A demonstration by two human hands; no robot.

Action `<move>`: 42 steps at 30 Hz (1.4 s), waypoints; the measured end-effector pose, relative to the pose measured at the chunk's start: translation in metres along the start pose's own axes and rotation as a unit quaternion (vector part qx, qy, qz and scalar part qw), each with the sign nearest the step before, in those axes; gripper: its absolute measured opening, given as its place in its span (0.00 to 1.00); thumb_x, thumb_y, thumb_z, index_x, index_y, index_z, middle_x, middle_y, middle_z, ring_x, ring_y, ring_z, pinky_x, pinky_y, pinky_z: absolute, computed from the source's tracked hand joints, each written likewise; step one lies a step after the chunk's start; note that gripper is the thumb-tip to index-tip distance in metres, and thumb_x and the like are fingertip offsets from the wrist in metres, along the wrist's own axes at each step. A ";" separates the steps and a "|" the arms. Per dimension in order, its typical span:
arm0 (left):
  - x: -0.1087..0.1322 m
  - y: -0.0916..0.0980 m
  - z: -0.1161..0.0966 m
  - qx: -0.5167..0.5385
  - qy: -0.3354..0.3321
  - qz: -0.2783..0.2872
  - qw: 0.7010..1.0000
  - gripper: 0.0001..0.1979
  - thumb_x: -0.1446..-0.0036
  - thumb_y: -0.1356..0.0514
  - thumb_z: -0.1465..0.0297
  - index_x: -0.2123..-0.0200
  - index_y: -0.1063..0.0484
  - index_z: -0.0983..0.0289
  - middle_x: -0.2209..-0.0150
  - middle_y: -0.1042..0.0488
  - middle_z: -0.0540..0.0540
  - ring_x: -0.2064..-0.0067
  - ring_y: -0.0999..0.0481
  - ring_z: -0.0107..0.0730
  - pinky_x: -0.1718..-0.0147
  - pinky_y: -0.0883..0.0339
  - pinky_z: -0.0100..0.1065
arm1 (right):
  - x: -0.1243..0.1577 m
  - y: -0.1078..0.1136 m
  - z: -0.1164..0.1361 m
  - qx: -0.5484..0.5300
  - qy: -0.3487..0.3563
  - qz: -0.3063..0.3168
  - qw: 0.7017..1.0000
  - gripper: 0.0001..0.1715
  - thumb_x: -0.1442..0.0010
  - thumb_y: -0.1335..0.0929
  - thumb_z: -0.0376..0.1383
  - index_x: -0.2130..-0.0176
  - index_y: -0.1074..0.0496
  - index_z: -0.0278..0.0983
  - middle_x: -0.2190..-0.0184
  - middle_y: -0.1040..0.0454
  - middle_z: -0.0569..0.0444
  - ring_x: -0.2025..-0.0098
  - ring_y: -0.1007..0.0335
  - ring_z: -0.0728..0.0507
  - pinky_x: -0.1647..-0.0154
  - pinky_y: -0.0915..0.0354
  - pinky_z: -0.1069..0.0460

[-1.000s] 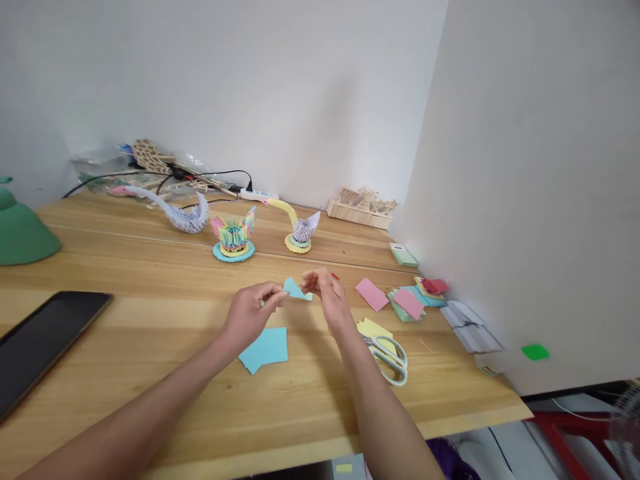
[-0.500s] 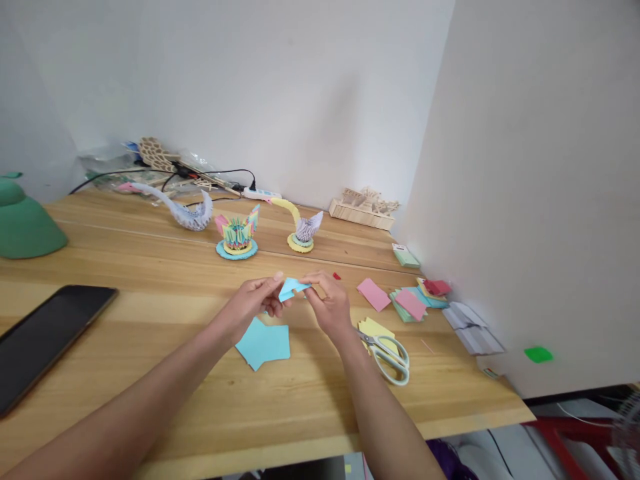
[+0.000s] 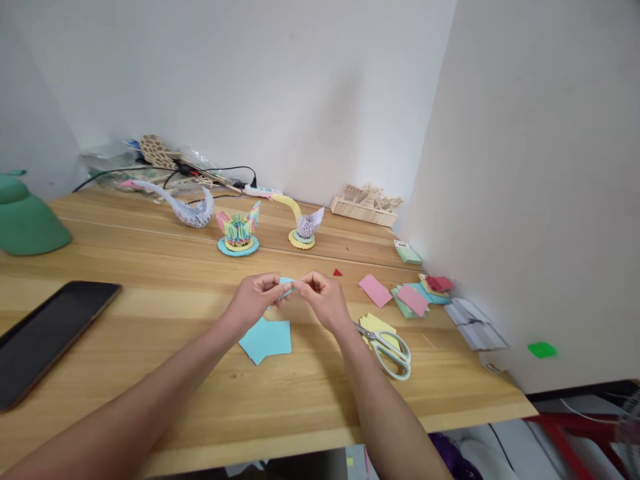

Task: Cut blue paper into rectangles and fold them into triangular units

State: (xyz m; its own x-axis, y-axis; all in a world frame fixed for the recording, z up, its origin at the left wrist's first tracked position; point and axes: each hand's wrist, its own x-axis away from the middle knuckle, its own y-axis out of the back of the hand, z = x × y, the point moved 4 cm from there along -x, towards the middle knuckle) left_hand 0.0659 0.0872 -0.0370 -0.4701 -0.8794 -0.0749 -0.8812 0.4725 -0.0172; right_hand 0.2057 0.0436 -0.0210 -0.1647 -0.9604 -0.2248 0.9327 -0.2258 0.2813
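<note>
A small folded piece of blue paper (image 3: 286, 283) is pinched between both hands above the middle of the table. My left hand (image 3: 256, 295) grips its left side, thumb pressed on the front. My right hand (image 3: 321, 297) pinches the right end with thumb and fingertips, and these fingers cover much of the fold. Just below the hands lie loose sheets of blue paper (image 3: 270, 339), overlapping at an angle. To the right of my right wrist, scissors (image 3: 387, 348) with pale handles rest on yellow paper slips (image 3: 376, 325).
Folded-paper swans (image 3: 193, 212) and a colourful paper basket (image 3: 239, 235) stand farther back. Pink slips (image 3: 375, 291) and mixed paper stacks (image 3: 413, 300) lie right, beside the wall. A phone (image 3: 55, 333) and green lamp-like object (image 3: 30, 223) are left. The table's front edge (image 3: 280, 453) is near.
The blue paper, shown as an open-looking triangle before, is now mostly covered by my fingers. My hands have closed in on it, the left thumb now lying across its front.
</note>
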 end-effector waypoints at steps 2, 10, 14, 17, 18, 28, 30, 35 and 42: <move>0.000 0.000 -0.001 -0.017 -0.009 -0.008 1.000 0.13 0.56 0.36 0.60 0.80 0.30 0.65 0.80 0.30 0.49 0.77 0.34 0.26 0.76 0.40 0.29 | 0.000 -0.001 -0.001 -0.022 0.001 0.004 1.000 0.15 0.48 0.32 0.43 0.78 0.33 0.35 0.80 0.33 0.58 0.76 0.39 0.50 0.73 0.41 0.55; -0.001 0.001 0.007 0.050 0.015 0.009 0.999 0.13 0.53 0.37 0.60 0.76 0.29 0.65 0.76 0.28 0.50 0.76 0.33 0.26 0.74 0.41 0.29 | -0.003 0.000 -0.006 -0.134 -0.028 0.023 0.990 0.15 0.46 0.34 0.46 0.71 0.30 0.35 0.74 0.29 0.55 0.74 0.35 0.50 0.69 0.37 0.53; -0.002 0.000 0.008 0.032 0.014 0.012 0.999 0.13 0.54 0.36 0.60 0.77 0.30 0.65 0.78 0.30 0.49 0.75 0.34 0.26 0.75 0.42 0.28 | 0.001 0.001 0.003 -0.029 -0.012 -0.010 0.999 0.10 0.50 0.32 0.40 0.75 0.31 0.35 0.78 0.31 0.57 0.75 0.37 0.50 0.71 0.40 0.54; -0.002 0.000 0.006 0.037 0.014 0.019 0.999 0.12 0.56 0.35 0.61 0.75 0.28 0.65 0.79 0.32 0.47 0.76 0.36 0.25 0.76 0.44 0.28 | 0.003 0.001 0.008 0.010 0.000 -0.008 1.000 0.10 0.50 0.32 0.39 0.77 0.31 0.35 0.79 0.32 0.58 0.75 0.38 0.49 0.72 0.42 0.54; -0.002 0.000 0.006 0.050 0.018 0.026 0.998 0.12 0.56 0.34 0.62 0.75 0.28 0.65 0.79 0.32 0.47 0.76 0.36 0.25 0.76 0.44 0.28 | 0.003 0.001 0.008 -0.003 0.001 0.001 1.000 0.11 0.49 0.32 0.39 0.77 0.31 0.35 0.79 0.31 0.57 0.75 0.38 0.49 0.72 0.41 0.54; 0.007 -0.012 -0.006 0.208 0.076 0.125 0.967 0.13 0.54 0.36 0.63 0.81 0.31 0.66 0.80 0.31 0.50 0.75 0.36 0.25 0.74 0.43 0.28 | 0.000 -0.012 -0.013 -0.305 -0.063 0.090 0.946 0.13 0.52 0.27 0.43 0.67 0.24 0.38 0.77 0.29 0.57 0.75 0.37 0.51 0.70 0.39 0.55; 0.007 -0.012 -0.005 0.213 0.081 0.127 0.965 0.13 0.54 0.36 0.63 0.81 0.30 0.66 0.80 0.31 0.50 0.76 0.37 0.25 0.74 0.44 0.28 | 0.001 -0.014 -0.013 -0.327 -0.066 0.088 0.939 0.13 0.54 0.26 0.42 0.68 0.24 0.38 0.78 0.30 0.58 0.75 0.37 0.52 0.71 0.39 0.55; 0.008 -0.012 -0.004 0.213 0.086 0.124 0.965 0.14 0.55 0.35 0.63 0.82 0.31 0.66 0.81 0.33 0.50 0.75 0.36 0.26 0.74 0.44 0.29 | 0.002 -0.014 -0.008 -0.326 -0.061 0.076 0.940 0.13 0.56 0.25 0.43 0.70 0.24 0.39 0.79 0.30 0.59 0.76 0.37 0.51 0.72 0.39 0.55; 0.006 -0.008 -0.006 0.143 0.052 0.095 0.984 0.15 0.55 0.36 0.61 0.82 0.30 0.66 0.80 0.32 0.51 0.75 0.36 0.26 0.74 0.44 0.29 | 0.001 -0.010 -0.008 -0.254 -0.057 0.054 0.964 0.15 0.56 0.26 0.44 0.70 0.25 0.37 0.78 0.30 0.58 0.76 0.37 0.50 0.71 0.38 0.53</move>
State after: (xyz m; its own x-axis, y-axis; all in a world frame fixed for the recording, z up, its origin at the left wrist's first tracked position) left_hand 0.0694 0.0777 -0.0312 -0.6413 -0.7673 -0.0019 -0.7329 0.6133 -0.2946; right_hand 0.1988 0.0459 -0.0315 -0.0646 -0.9920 -0.1084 0.9786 -0.0417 -0.2016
